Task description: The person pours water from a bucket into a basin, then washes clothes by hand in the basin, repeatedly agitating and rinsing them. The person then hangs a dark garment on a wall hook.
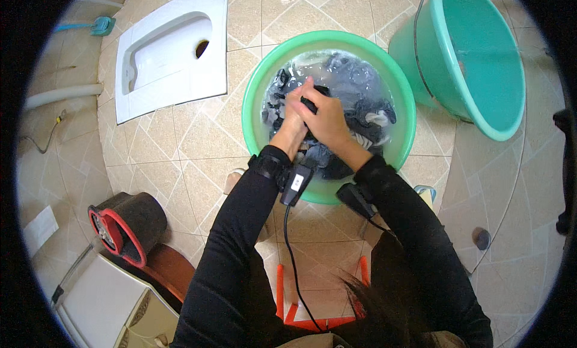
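Note:
Over the middle of a green plastic basin (pixel 408 122), my left hand (pixel 294 115) and my right hand (pixel 328 118) are pressed together around a piece of black cloth (pixel 309 105). Part of that cloth shows between my fingers and above my right hand; the rest is hidden. Grey, sudsy water (pixel 315 75) fills much of the basin. Dark wet clothes (pixel 367 118) lie in it around and below my hands, among them a black-and-white striped fabric (pixel 360 139). Both wrists carry strapped black devices, the left one (pixel 297 183) with a cable running down.
A large teal bucket (pixel 405 59) with a wire handle stands right of the basin. A white squat toilet (pixel 171 84) is set in the tiled floor at upper left. At lower left are a black-and-red mop bucket (pixel 148 212) and a white-topped cabinet (pixel 103 298). An orange-red frame (pixel 280 289) is beneath me.

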A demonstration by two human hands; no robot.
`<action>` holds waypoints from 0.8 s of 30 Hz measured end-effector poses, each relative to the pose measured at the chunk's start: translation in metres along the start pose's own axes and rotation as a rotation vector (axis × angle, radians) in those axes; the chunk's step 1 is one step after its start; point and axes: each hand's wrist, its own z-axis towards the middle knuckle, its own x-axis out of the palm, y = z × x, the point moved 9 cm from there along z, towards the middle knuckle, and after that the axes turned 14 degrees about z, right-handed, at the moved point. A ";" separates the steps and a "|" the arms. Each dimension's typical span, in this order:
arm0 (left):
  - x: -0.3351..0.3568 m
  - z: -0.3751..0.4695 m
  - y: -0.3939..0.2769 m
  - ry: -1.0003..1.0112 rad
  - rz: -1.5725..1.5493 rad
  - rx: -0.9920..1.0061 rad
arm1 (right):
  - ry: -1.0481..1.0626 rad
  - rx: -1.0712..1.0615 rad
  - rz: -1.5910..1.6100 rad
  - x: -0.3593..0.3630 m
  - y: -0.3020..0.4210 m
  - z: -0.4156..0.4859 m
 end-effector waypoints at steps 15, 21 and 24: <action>-0.040 -0.005 -0.038 -0.408 0.667 0.341 | 0.071 0.098 -0.033 -0.025 -0.054 -0.014; -0.035 0.017 0.014 -0.303 0.480 0.046 | -0.124 0.177 -0.212 -0.030 -0.046 -0.009; -0.016 0.014 0.022 -0.189 0.150 0.108 | -0.103 0.034 0.000 -0.014 -0.012 -0.009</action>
